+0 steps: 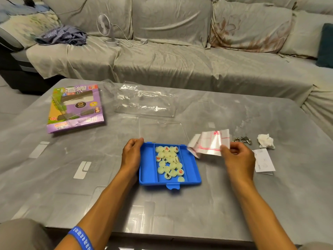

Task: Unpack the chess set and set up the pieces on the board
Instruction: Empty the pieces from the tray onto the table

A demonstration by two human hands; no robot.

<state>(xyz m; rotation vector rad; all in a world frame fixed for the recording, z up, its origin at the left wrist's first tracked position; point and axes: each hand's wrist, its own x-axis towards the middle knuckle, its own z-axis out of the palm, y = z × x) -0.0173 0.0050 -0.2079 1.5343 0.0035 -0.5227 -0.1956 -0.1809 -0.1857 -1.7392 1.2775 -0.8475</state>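
Head view. The blue tray (148, 165) lay on the grey surface (234, 186), its middle compartment filled with pale round chess pieces (170, 164) bearing red or black characters; the side compartments held none. The left hand (132, 153) gripped the tray's far left corner, fingers curled over the rim. The right hand (237, 160) pinched a folded, glossy board sheet (210, 142) printed with red lines, held just right of the tray and above the surface. A purple box (75, 108) and clear plastic packaging (144, 101) lay farther back; metal rings (242, 139), crumpled tissue (265, 141) and a leaflet (264, 160) lay at right
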